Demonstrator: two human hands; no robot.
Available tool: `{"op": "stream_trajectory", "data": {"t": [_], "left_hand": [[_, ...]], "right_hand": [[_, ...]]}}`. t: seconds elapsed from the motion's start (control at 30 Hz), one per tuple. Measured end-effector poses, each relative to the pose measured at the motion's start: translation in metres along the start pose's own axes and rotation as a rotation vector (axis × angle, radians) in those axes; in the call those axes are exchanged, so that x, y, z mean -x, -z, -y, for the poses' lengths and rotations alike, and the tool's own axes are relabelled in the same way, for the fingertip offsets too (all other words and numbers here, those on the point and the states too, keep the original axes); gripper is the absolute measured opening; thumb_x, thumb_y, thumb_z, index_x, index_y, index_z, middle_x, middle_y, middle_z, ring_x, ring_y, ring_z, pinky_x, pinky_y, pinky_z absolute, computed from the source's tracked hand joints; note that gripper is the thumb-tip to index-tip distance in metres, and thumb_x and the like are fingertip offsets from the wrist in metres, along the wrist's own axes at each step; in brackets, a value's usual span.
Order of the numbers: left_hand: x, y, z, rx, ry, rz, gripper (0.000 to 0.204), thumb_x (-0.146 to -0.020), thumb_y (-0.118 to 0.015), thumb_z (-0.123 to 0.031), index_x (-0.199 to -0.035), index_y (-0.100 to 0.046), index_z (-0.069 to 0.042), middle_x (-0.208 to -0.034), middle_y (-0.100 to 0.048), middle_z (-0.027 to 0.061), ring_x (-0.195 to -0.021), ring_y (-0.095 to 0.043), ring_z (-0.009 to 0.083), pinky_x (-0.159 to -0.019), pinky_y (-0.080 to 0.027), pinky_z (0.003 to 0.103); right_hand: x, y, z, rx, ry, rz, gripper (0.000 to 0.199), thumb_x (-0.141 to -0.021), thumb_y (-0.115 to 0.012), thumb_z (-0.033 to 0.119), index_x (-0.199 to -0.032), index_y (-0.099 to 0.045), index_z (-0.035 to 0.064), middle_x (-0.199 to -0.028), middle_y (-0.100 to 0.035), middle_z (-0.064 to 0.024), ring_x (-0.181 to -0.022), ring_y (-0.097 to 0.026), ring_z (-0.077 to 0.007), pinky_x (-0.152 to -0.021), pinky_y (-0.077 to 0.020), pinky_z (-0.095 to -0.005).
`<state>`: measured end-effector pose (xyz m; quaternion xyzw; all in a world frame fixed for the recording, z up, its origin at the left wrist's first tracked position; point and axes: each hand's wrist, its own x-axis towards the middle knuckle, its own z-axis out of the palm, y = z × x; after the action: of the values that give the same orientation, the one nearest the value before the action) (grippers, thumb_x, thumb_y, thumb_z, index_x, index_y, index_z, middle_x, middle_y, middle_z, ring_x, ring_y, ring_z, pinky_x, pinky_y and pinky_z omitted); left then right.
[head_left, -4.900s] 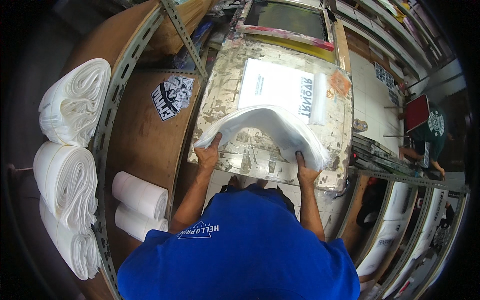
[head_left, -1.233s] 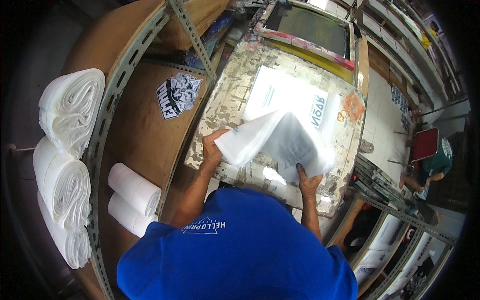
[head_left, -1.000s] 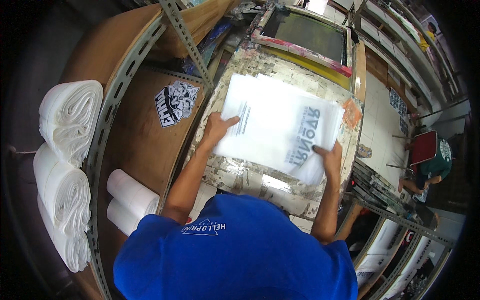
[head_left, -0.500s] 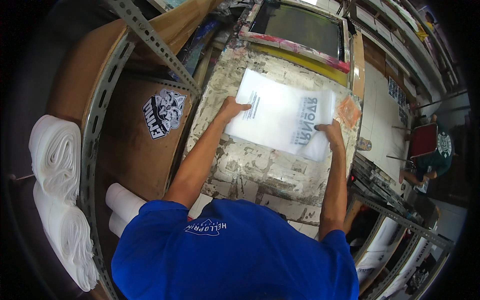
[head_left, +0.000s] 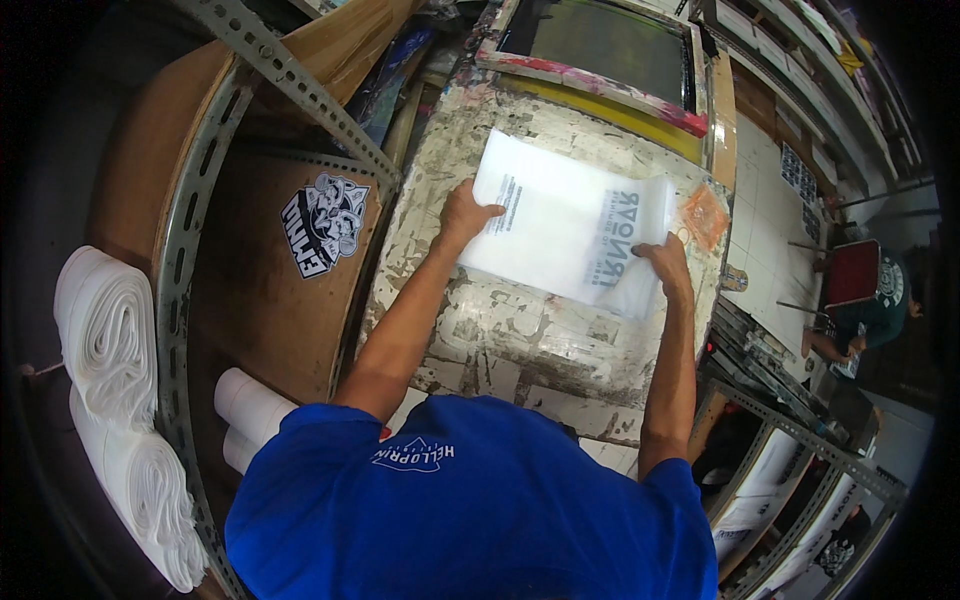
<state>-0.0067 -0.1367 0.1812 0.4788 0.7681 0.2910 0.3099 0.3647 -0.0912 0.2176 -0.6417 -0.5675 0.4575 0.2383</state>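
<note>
Far left, fat white rolls [head_left: 112, 310] sit by a metal shelf post [head_left: 195, 180]. Next is a brown board [head_left: 265, 335] with a cat-like sticker [head_left: 325, 225] on it. Then comes the left hand [head_left: 467, 215]. It grips the left edge of the pile of thin white sheets [head_left: 562, 205], thumb on top; its other fingers are partly hidden. The pile is on the messy table [head_left: 490, 335], between the hands, print facing up. The right hand [head_left: 666, 268] grips the near right corner, thumb on top, where the sheets bend a bit. An orange patch [head_left: 704, 217] is just beside the pile's right end.

The step looks like making the pile flat and neat. The next move seems to call for even hands and straight edges, with care for that soft right end.

About a second ago, the held sheets were folded up over others. Now they all make one flat pile.
</note>
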Motion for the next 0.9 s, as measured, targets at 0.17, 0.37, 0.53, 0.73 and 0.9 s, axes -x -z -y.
{"op": "stream_trajectory", "data": {"t": [0.17, 0.37, 0.53, 0.73, 0.9], "left_hand": [[0.025, 0.005, -0.017, -0.284, -0.255, -0.162, 0.068, -0.063, -0.09, -0.022, -0.123, -0.063, -0.004, -0.137, -0.05, 0.0163, -0.126, -0.047, 0.033, -0.102, -0.042, 0.044], [0.03, -0.002, -0.006, -0.393, -0.396, 0.107, 0.068, -0.061, -0.09, -0.024, -0.123, -0.066, -0.012, -0.143, -0.045, 0.0122, -0.133, -0.04, 0.0307, -0.107, -0.038, 0.045], [0.033, -0.008, -0.003, -0.385, -0.371, 0.105, 0.071, -0.059, -0.091, -0.026, -0.124, -0.066, -0.012, -0.146, -0.043, 0.0119, -0.136, -0.038, 0.0309, -0.108, -0.038, 0.045], [0.041, -0.001, -0.004, -0.395, -0.372, 0.139, 0.087, -0.051, -0.094, -0.03, -0.13, -0.061, -0.013, -0.149, -0.04, 0.0135, -0.138, -0.035, 0.0327, -0.109, -0.037, 0.047], [0.038, -0.007, -0.006, -0.41, -0.388, 0.136, 0.091, -0.049, -0.094, -0.031, -0.131, -0.06, -0.013, -0.149, -0.04, 0.0137, -0.139, -0.035, 0.0339, -0.109, -0.038, 0.048]], "right_hand": [[0.002, 0.0, 0.003, -0.018, 0.007, 0.001, 0.036, -0.069, -0.075, 0.014, -0.097, -0.069, -0.0089, -0.082, -0.071, -0.0175, -0.069, -0.068, -0.025, -0.064, -0.0534, -0.0349], [-0.001, 0.001, -0.003, 0.047, -0.015, -0.039, 0.04, -0.07, -0.077, 0.018, -0.099, -0.067, -0.0082, -0.086, -0.071, -0.0195, -0.072, -0.069, -0.0268, -0.065, -0.0539, -0.0363], [0.025, -0.004, 0.039, 0.429, 0.004, -0.334, 0.063, -0.071, -0.082, 0.025, -0.117, -0.056, -0.0083, -0.102, -0.068, -0.0245, -0.088, -0.068, -0.0357, -0.077, -0.0538, -0.0422], [0.04, -0.043, 0.07, 0.591, 0.559, -0.691, 0.072, -0.076, -0.081, 0.02, -0.133, -0.045, -0.0053, -0.127, -0.053, -0.0292, -0.12, -0.05, -0.0435, -0.099, -0.0448, -0.0458], [0.011, -0.18, 0.07, -0.684, 0.484, 0.034, 0.062, -0.091, -0.069, 0.011, -0.145, -0.04, 0.0029, -0.139, -0.051, -0.0139, -0.126, -0.05, -0.0252, -0.102, -0.0447, -0.0383]]}}
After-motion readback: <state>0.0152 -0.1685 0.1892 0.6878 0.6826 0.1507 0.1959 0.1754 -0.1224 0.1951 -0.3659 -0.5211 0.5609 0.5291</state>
